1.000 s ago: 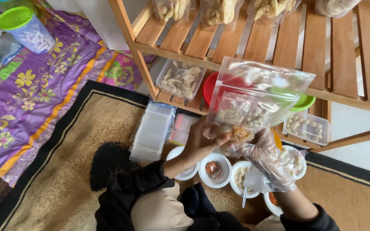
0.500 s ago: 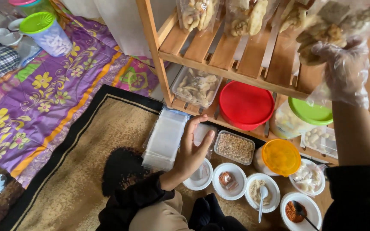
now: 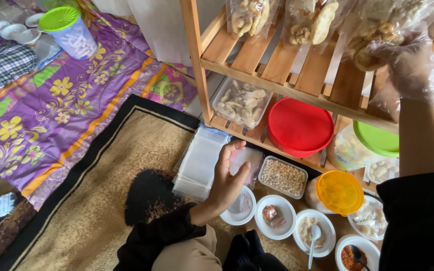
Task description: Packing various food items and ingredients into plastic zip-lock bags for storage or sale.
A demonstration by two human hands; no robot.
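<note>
My right hand (image 3: 408,70), in a thin clear plastic glove, is raised at the upper wooden shelf (image 3: 282,65) and grips a clear bag of mixed snacks (image 3: 383,25). Two more filled snack bags (image 3: 249,15) lean on that shelf to its left. My left hand (image 3: 228,176) hovers low with fingers spread, holding nothing, just above a stack of empty clear plastic bags (image 3: 199,163) and a small packet on the rug. A white bowl (image 3: 239,208) sits right below it.
Several white bowls (image 3: 276,217) with spices and a spoon line the rug's near edge. A red-lidded tub (image 3: 300,125), green-lidded tub (image 3: 375,138), orange-lidded jar (image 3: 338,191) and clear boxes (image 3: 283,175) crowd the lower shelf. A purple floral cloth (image 3: 51,110) lies left.
My right hand lifted the filled bag from in front of me up to the upper shelf. My left hand let go of the bag and dropped toward the stack of empty bags.
</note>
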